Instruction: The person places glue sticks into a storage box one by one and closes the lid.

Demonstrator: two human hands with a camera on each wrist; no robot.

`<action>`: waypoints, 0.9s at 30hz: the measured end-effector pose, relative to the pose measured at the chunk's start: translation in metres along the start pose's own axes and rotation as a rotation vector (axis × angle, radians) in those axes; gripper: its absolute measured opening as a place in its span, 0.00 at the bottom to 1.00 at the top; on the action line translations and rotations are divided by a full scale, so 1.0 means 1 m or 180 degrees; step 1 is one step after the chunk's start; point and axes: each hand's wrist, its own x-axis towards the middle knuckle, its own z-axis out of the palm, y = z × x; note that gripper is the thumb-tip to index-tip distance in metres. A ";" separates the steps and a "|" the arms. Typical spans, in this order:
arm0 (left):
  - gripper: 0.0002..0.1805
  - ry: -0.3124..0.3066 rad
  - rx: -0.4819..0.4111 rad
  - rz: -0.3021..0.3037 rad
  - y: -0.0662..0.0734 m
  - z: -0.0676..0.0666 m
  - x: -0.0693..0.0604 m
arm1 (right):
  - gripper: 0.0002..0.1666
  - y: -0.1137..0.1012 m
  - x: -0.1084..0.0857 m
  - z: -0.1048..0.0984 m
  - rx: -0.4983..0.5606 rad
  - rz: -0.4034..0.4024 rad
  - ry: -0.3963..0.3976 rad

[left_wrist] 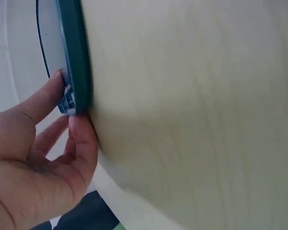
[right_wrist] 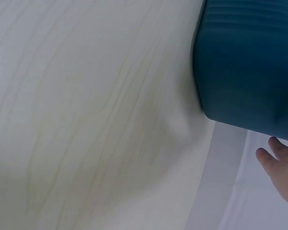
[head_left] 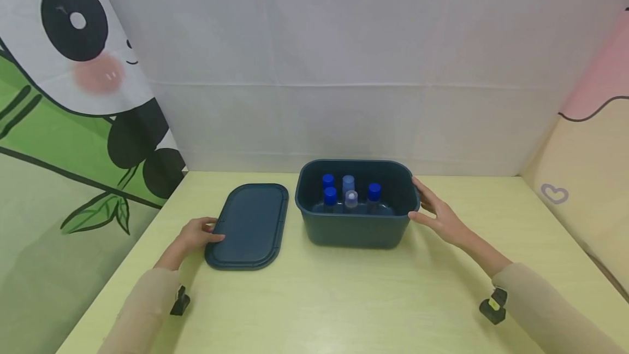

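Left hand (head_left: 194, 235) grips the lid (head_left: 248, 228) at its near-left edge, thumb on the upper face, fingers curled at the rim and partly beneath it in the left wrist view; the lid, dark blue-green with rounded corners, lies over the left-centre of the desk (head_left: 363, 299), its face upward; cannot tell whether the gripped edge is raised; right hand (head_left: 444, 223) is open, thumb and fingers spread and fairly straight, touching the right end of the box (head_left: 354, 232) near the rim; in the right wrist view only some fingertips show, beside the box wall; the box, same dark blue-green, stands upright and uncovered on the desk, right of the lid and apart from it; inside are five bottles (head_left: 374, 192), three with deep-blue caps, one with a light-blue cap, one with a pale top; their lower parts are mostly hidden by the front wall; behind the desk hangs a creased white backdrop (head_left: 344, 59); at left, a cartoon panel (head_left: 54, 119); both sleeves (head_left: 142, 305) are beige.
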 end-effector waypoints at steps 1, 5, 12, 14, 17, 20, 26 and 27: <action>0.37 -0.0019 -0.0056 0.0012 -0.002 0.000 0.001 | 0.43 0.000 0.000 0.000 0.0008 0.0008 -0.0008; 0.32 -0.0134 -0.0405 0.0186 -0.010 -0.003 0.002 | 0.43 0.001 -0.001 0.000 0.0043 0.0032 -0.0017; 0.26 -0.0322 -0.0524 0.0402 -0.012 -0.009 -0.004 | 0.43 0.001 -0.001 0.001 0.0098 0.0018 -0.0022; 0.25 -0.0400 -0.0552 0.0460 -0.011 -0.012 -0.005 | 0.44 0.001 0.000 0.000 0.0095 0.0016 -0.0027; 0.27 -0.0548 -0.0685 0.0532 -0.011 -0.015 -0.006 | 0.44 0.001 0.000 0.000 0.0101 0.0029 -0.0035; 0.29 -0.0721 -0.0875 0.0521 -0.012 -0.016 -0.008 | 0.43 0.001 0.000 0.000 0.0088 0.0030 -0.0025; 0.36 -0.1083 -0.1387 0.0500 -0.016 -0.018 -0.011 | 0.44 0.000 0.001 -0.002 0.0033 0.0015 -0.0032; 0.36 -0.1110 -0.1445 0.0516 -0.016 -0.018 -0.012 | 0.44 0.001 0.001 -0.002 0.0030 0.0026 -0.0040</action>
